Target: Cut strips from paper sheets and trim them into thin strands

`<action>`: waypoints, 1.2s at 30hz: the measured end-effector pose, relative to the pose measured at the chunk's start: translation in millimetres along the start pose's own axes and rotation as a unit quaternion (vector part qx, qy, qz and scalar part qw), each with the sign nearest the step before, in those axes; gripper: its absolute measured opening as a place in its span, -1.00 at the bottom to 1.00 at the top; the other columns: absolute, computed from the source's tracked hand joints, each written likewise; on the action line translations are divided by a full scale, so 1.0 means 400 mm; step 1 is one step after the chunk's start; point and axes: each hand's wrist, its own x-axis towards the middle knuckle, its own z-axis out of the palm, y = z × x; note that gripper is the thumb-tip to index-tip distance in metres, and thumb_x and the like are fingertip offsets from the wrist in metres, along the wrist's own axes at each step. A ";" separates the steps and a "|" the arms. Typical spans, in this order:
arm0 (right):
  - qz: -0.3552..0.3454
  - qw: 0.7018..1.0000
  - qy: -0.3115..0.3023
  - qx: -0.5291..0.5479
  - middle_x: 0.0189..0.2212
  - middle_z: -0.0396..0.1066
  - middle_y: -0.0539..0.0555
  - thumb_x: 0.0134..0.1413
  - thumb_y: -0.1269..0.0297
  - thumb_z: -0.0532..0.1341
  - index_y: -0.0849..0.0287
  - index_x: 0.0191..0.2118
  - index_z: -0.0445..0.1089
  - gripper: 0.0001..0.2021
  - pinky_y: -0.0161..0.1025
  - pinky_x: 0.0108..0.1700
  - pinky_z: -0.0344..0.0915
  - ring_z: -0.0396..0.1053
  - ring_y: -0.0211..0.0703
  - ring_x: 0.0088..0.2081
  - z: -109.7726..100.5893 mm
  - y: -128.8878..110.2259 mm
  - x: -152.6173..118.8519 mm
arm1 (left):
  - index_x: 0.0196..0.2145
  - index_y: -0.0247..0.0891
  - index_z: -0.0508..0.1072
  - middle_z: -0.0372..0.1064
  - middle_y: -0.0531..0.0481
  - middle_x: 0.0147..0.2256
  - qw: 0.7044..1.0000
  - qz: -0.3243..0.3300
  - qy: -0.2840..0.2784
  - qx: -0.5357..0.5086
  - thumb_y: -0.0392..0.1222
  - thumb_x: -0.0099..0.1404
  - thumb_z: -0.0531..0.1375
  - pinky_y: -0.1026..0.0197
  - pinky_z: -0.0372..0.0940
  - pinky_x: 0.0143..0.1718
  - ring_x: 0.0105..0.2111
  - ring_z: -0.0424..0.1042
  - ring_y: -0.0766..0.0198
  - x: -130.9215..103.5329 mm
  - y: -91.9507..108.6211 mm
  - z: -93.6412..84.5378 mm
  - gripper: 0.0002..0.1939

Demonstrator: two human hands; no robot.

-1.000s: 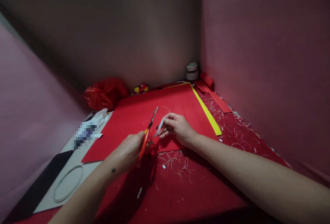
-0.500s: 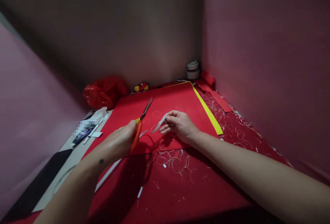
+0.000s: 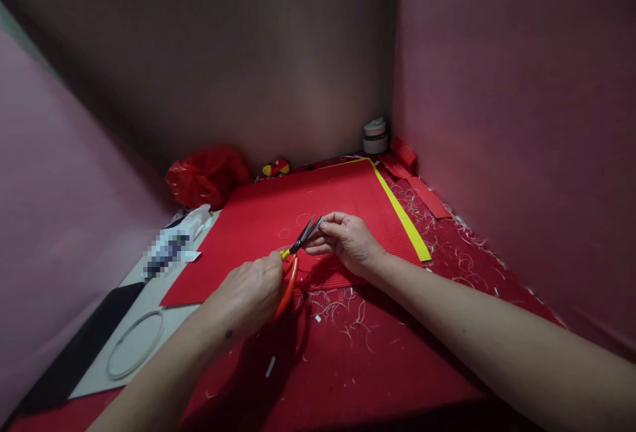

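Note:
My left hand (image 3: 256,287) is wrapped round a pair of scissors (image 3: 290,291) with orange and yellow handles. The dark blades point up and right, slightly parted, their tips close to the fingertips of my right hand (image 3: 350,241). Thumb and forefinger of that right hand pinch a narrow white strip, which the blades now mostly hide. Both hands are above a red corrugated sheet (image 3: 248,220) lying on the dark red tabletop.
A yellow sheet (image 3: 405,220) shows under the red one. Thin curled offcuts (image 3: 355,309) litter the tabletop. At the back are a red plastic bag (image 3: 206,177), a small red-and-yellow figure (image 3: 276,167) and a lidded tub (image 3: 375,136). A clear ring (image 3: 135,346) lies left; pinkish walls enclose the table.
My left hand has moved right and nearer with the scissors, bringing the blades to the strip by my right fingers. My right hand has stayed almost in place. The clear ring is uncovered.

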 end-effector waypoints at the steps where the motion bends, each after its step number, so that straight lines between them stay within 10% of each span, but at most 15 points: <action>1: 0.000 1.000 0.000 0.002 -0.53 0.45 0.03 -0.05 0.41 0.22 0.21 -0.42 0.23 -0.89 -0.15 -0.32 0.45 0.48 -0.19 -0.48 -0.001 0.001 0.000 | -0.22 -0.28 0.23 0.38 -0.18 -0.35 1.000 0.000 0.003 -0.001 -0.26 0.27 -0.18 0.14 0.10 -0.45 -0.39 0.40 0.05 0.000 0.000 0.001 -0.76; 36: -0.002 1.000 0.002 0.011 -0.58 0.43 -0.02 -0.10 0.47 0.20 0.19 -0.45 0.22 -0.89 -0.22 -0.38 0.44 0.47 -0.20 -0.49 -0.007 0.008 0.003 | -0.11 -0.28 0.25 0.45 -0.18 -0.32 0.998 0.027 0.034 -0.045 -0.16 0.25 -0.03 0.22 0.10 -0.45 -0.33 0.45 0.05 0.037 -0.034 0.063 -0.73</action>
